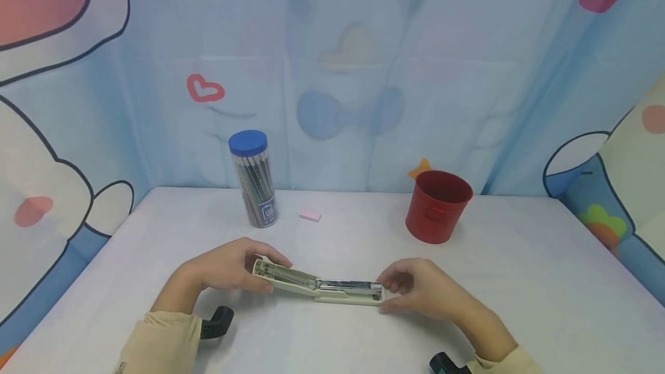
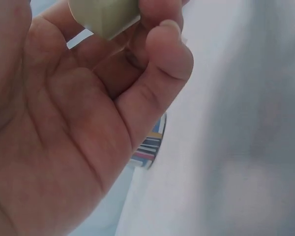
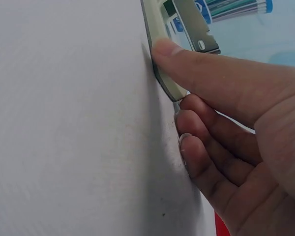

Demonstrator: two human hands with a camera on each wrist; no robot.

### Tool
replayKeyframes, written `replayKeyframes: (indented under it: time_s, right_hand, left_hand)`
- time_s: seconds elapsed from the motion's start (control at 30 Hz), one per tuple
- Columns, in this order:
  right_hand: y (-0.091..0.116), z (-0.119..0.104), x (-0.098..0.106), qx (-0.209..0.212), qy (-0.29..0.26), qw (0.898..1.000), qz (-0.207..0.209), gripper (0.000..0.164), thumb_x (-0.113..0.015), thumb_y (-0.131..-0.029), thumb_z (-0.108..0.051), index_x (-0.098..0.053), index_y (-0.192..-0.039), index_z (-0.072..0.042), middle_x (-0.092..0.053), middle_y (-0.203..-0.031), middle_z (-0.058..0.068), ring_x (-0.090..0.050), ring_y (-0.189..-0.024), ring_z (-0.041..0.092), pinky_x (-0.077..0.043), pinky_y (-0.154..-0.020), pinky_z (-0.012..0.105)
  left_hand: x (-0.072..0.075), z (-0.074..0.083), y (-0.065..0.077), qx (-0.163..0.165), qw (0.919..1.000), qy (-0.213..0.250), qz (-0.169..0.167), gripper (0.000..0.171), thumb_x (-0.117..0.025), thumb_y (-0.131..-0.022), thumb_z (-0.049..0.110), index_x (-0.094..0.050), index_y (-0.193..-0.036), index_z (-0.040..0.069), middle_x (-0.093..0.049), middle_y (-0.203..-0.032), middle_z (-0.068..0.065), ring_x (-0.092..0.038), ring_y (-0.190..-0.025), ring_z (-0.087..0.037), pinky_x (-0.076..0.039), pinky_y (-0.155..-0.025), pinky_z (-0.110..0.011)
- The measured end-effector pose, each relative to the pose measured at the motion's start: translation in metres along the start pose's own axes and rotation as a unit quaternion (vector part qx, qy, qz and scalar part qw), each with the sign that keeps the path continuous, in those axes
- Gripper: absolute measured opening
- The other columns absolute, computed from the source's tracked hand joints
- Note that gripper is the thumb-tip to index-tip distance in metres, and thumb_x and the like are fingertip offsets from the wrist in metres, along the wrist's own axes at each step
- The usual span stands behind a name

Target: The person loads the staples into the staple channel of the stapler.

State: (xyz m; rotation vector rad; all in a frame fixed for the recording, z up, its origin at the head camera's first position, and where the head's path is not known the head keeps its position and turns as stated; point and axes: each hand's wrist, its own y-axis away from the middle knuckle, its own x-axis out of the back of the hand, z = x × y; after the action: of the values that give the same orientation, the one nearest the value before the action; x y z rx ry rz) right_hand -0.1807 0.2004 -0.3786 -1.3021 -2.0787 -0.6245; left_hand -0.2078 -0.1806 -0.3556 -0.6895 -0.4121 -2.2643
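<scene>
A pale green stapler (image 1: 318, 293) lies spread wide across the middle of the table, its metal staple channel (image 1: 349, 285) exposed on the right half. My left hand (image 1: 223, 270) grips the end of the raised left half between thumb and fingers. In the left wrist view only a rounded tip of the stapler (image 2: 105, 17) shows above the palm. At the other end, my right hand (image 1: 428, 287) pinches the base, which lies along the tabletop. The right wrist view has the thumb (image 3: 167, 47) pressed on that base (image 3: 171, 84), beside the metal channel (image 3: 199, 29).
Behind the left hand stands a clear jar of pencils (image 1: 254, 183) with a blue lid. A small pink block (image 1: 310, 214) lies to its right. A red bucket (image 1: 436, 212) is at the back right, near the patterned curtain (image 1: 337, 149) along the white table's (image 1: 358, 241) far edge.
</scene>
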Motion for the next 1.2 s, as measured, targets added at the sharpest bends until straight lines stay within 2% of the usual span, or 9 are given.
replayKeyframes:
  time_s: [0.3, 0.37, 0.43, 0.57, 0.67, 0.8, 0.9, 1.07, 1.2]
  right_hand:
    - [0.001, 0.007, 0.001, -0.007, -0.001, 1.0, 0.003, 0.038, -0.095, -0.067, -0.027, -0.078, -0.098, -0.013, -0.064, -0.083, -0.004, -0.057, -0.079, 0.018, -0.052, -0.069, 0.027]
    - [0.0, 0.009, 0.001, -0.012, -0.003, 1.0, 0.005, 0.038, -0.096, -0.066, -0.028, -0.079, -0.098, -0.014, -0.064, -0.082, -0.004, -0.057, -0.078, 0.018, -0.052, -0.068, 0.027]
    - [-0.001, 0.011, 0.0, -0.017, -0.007, 1.0, 0.01, 0.039, -0.096, -0.065, -0.028, -0.079, -0.097, -0.015, -0.065, -0.081, -0.004, -0.057, -0.078, 0.018, -0.052, -0.068, 0.027]
    - [-0.001, 0.013, 0.0, -0.02, -0.019, 0.999, 0.017, 0.039, -0.097, -0.064, -0.029, -0.078, -0.096, -0.015, -0.065, -0.081, -0.004, -0.058, -0.077, 0.018, -0.052, -0.068, 0.028]
    - [-0.002, 0.015, 0.0, -0.014, -0.028, 0.999, 0.019, 0.04, -0.097, -0.064, -0.029, -0.079, -0.096, -0.014, -0.065, -0.081, -0.003, -0.057, -0.077, 0.019, -0.051, -0.067, 0.028]
    - [-0.002, 0.016, -0.001, 0.0, -0.036, 0.999, 0.018, 0.039, -0.096, -0.065, -0.029, -0.079, -0.096, -0.013, -0.066, -0.081, -0.004, -0.058, -0.078, 0.019, -0.051, -0.067, 0.027]
    - [-0.003, 0.016, -0.001, 0.012, -0.045, 0.999, 0.013, 0.038, -0.096, -0.067, -0.027, -0.078, -0.097, -0.012, -0.066, -0.082, -0.003, -0.058, -0.079, 0.02, -0.051, -0.068, 0.026]
    - [-0.003, 0.018, -0.001, 0.014, -0.055, 0.998, 0.003, 0.037, -0.095, -0.068, -0.025, -0.077, -0.098, -0.011, -0.064, -0.082, -0.002, -0.057, -0.08, 0.02, -0.051, -0.068, 0.026]
    - [-0.002, 0.018, -0.001, 0.001, -0.052, 0.999, -0.002, 0.039, -0.095, -0.067, -0.026, -0.076, -0.098, -0.012, -0.062, -0.082, -0.001, -0.056, -0.08, 0.02, -0.05, -0.068, 0.026]
  left_hand:
    - [0.0, 0.013, -0.002, 0.015, 0.9995, -0.008, 0.027, 0.044, -0.083, -0.081, 0.017, -0.073, -0.124, 0.015, -0.064, -0.089, -0.002, -0.047, -0.061, -0.016, -0.043, -0.054, -0.029]
    - [-0.001, 0.016, -0.002, 0.01, 0.9994, -0.007, 0.034, 0.045, -0.083, -0.081, 0.016, -0.073, -0.124, 0.013, -0.066, -0.091, -0.001, -0.049, -0.064, -0.017, -0.043, -0.056, -0.028]
    - [-0.001, 0.018, -0.004, 0.0, 0.9993, 0.004, 0.037, 0.045, -0.082, -0.082, 0.015, -0.071, -0.125, 0.009, -0.068, -0.1, 0.0, -0.057, -0.072, -0.018, -0.048, -0.062, -0.028]
    - [-0.002, 0.022, -0.006, -0.023, 0.9985, 0.022, 0.044, 0.048, -0.081, -0.084, 0.012, -0.068, -0.13, 0.005, -0.071, -0.105, 0.001, -0.067, -0.085, -0.02, -0.053, -0.072, -0.031]
    - [-0.005, 0.026, -0.009, -0.036, 0.9968, -0.004, 0.071, 0.048, -0.082, -0.084, 0.016, -0.069, -0.13, 0.012, -0.071, -0.096, 0.005, -0.065, -0.086, -0.02, -0.053, -0.072, -0.033]
    - [-0.011, 0.033, -0.012, -0.045, 0.9905, -0.043, 0.122, 0.045, -0.085, -0.081, 0.026, -0.073, -0.125, 0.025, -0.069, -0.093, 0.011, -0.06, -0.092, -0.019, -0.051, -0.077, -0.04]
    - [-0.017, 0.038, -0.016, -0.054, 0.9869, -0.036, 0.148, 0.044, -0.086, -0.08, 0.03, -0.074, -0.122, 0.025, -0.07, -0.097, 0.014, -0.063, -0.098, -0.019, -0.05, -0.085, -0.049]
    - [-0.034, 0.048, -0.032, -0.081, 0.9839, -0.019, 0.158, 0.046, -0.085, -0.082, 0.031, -0.073, -0.125, 0.022, -0.071, -0.102, 0.015, -0.066, -0.102, -0.018, -0.048, -0.092, -0.055]
    - [-0.052, 0.057, -0.053, -0.113, 0.982, -0.037, 0.146, 0.044, -0.083, -0.084, 0.027, -0.073, -0.126, 0.018, -0.072, -0.106, 0.014, -0.065, -0.098, -0.009, -0.051, -0.09, -0.049]
